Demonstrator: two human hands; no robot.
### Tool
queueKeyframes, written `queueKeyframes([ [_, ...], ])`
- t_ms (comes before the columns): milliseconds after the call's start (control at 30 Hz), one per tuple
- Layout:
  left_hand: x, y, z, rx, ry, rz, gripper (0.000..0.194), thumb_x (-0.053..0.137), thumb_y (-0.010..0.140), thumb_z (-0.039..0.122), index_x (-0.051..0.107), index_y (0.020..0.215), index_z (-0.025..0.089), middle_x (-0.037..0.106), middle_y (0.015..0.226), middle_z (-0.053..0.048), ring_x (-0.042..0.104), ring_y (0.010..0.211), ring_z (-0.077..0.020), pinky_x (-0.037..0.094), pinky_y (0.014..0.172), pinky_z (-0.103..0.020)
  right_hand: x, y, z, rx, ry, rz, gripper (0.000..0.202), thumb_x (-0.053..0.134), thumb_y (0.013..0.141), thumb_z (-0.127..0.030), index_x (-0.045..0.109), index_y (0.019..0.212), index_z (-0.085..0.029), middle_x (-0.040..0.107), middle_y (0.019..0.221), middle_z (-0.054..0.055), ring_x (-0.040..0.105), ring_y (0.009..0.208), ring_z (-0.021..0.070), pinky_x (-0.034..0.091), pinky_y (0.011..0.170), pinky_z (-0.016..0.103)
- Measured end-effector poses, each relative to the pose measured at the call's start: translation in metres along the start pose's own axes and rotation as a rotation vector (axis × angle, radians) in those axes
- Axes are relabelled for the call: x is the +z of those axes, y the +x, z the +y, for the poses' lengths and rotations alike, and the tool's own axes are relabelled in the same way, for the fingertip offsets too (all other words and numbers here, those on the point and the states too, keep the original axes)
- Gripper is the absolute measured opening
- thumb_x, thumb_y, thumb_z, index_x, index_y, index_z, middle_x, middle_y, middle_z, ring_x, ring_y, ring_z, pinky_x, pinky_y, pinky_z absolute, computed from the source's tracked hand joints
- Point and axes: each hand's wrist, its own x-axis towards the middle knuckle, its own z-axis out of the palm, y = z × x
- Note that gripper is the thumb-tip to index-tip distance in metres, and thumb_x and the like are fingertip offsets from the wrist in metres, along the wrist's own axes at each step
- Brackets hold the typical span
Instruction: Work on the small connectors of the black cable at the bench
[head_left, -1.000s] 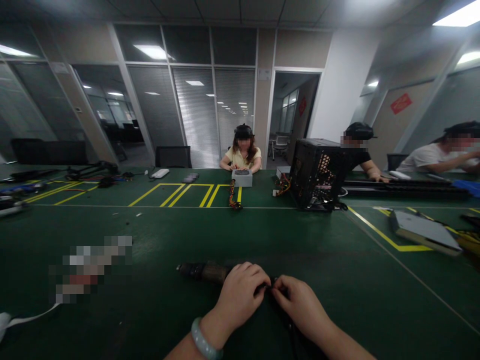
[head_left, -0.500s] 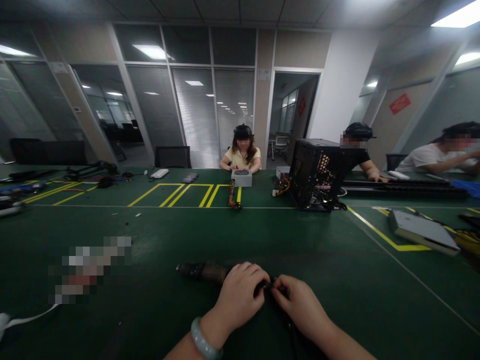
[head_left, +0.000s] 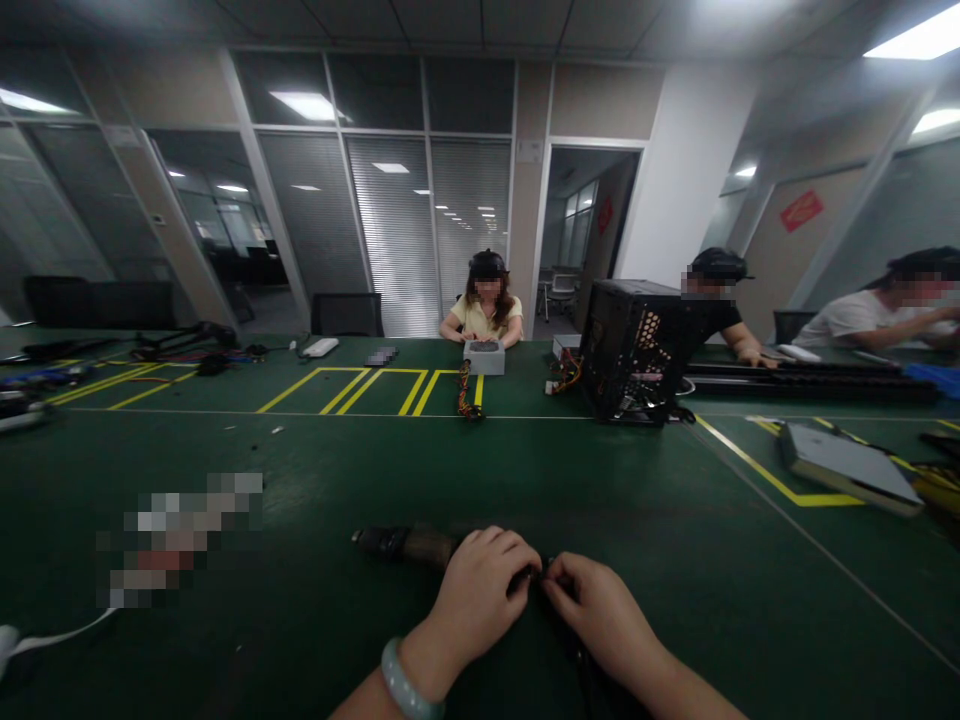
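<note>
A dark electric screwdriver [head_left: 424, 546] lies on the green table, its narrow tip towards the left. My left hand [head_left: 487, 580] is closed over its rear end, with a pale green bangle on the wrist. Right beside it, my right hand [head_left: 589, 595] pinches the end of a black cord [head_left: 576, 645] with thumb and fingers. The cord runs down towards the table's near side. My fingertips nearly meet, and the joint between cord and tool is mostly hidden behind them.
A black computer case [head_left: 630, 350] stands beyond my right hand. Opposite me, a person handles a grey power supply [head_left: 484, 357] with cables. A flat silver box [head_left: 847, 467] lies at right; a pixelated item [head_left: 176, 540] with a white strap lies at left. More people sit at right.
Almost nothing differs. Both hands keep their places at the screwdriver's rear end, and the view has shifted very slightly.
</note>
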Motion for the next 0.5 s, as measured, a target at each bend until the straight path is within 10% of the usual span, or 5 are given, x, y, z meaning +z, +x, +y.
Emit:
queueKeyframes([
  [500, 0.0021, -0.0007, -0.0017, -0.03, -0.018, 0.024, 0.013, 0.064, 0.082, 0.016, 0.059, 0.092, 0.024, 0.062, 0.095, 0.002, 0.052, 0.093, -0.0188, 0.035, 0.082, -0.033, -0.0012, -0.0002, -0.0002, 0.031, 0.091, -0.02, 0.012, 0.055, 0.086, -0.025, 0.065, 0.079, -0.023, 0.066, 0.075, -0.004, 0.06, 0.069, 0.0136, 0.035, 0.061, 0.021],
])
